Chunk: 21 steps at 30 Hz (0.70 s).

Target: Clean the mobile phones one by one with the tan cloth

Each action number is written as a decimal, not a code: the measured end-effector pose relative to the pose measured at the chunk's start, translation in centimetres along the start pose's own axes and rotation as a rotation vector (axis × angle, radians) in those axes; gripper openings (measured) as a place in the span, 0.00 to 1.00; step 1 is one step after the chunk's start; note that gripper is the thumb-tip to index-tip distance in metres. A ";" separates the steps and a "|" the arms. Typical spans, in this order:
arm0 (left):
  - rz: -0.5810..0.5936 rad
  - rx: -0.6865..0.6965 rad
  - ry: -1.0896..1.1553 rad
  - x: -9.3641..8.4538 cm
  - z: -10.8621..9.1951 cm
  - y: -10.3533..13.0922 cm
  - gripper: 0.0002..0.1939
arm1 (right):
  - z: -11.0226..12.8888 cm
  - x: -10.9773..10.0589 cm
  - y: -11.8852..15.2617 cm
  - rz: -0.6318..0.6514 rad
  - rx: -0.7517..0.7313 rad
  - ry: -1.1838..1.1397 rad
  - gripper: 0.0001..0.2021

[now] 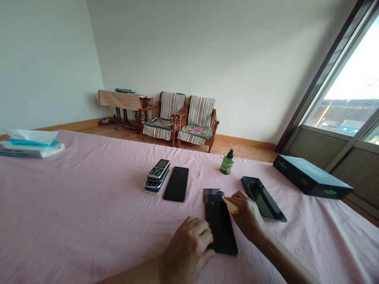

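A black tablet [221, 232] lies flat on the pink cloth-covered table. My left hand [191, 248], fingers curled, holds it by its lower left edge. In my closed right hand [247, 215] is a pale yellow cloth [231, 206], mostly covered by the fingers; its tip meets the tablet's upper right edge. Dark reflections show on the upper part of the screen. To the left, a black smartphone [177, 184] rests beside a stack of old keypad phones [158, 173]. Another tablet [265, 199] lies to the right of my right hand, on top of something flat.
A green spray bottle [227, 162] stands beyond the tablets. At the right edge sits a black box [310, 175] with green marks. A tissue pack [32, 145] lies far left on the pink tablecloth [97, 205]. Two wooden armchairs [199, 114] stand against the wall.
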<state>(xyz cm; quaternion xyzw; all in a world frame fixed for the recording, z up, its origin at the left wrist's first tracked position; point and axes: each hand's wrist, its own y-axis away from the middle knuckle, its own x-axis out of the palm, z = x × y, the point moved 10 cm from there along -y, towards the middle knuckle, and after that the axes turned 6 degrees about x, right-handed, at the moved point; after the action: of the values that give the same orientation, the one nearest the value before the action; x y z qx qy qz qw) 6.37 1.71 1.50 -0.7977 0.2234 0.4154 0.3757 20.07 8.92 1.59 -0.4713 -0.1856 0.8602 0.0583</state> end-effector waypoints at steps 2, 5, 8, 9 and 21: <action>-0.011 0.029 -0.004 0.2 0.0 0.1 0.11 | -1.2 0.5 -1.5 -0.025 -0.004 0.007 0.14; -0.023 0.067 -0.004 0.4 0.1 0.1 0.08 | -2.0 1.4 -2.4 -0.041 -0.036 -0.006 0.15; -0.023 0.072 0.000 0.3 0.2 0.1 0.07 | -1.8 1.7 -1.8 -0.020 -0.065 -0.026 0.16; -0.020 0.068 0.003 0.3 0.2 0.0 0.07 | -1.6 1.7 -1.3 -0.001 -0.068 -0.028 0.16; -0.010 0.011 0.042 -0.2 0.0 -0.1 0.09 | 1.3 0.7 5.6 0.090 -0.099 -0.043 0.16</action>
<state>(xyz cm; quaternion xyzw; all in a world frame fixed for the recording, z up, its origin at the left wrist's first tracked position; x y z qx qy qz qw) 6.31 1.74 1.74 -0.8052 0.2297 0.3954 0.3776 19.00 3.54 -0.42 -0.4628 -0.2079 0.8617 -0.0078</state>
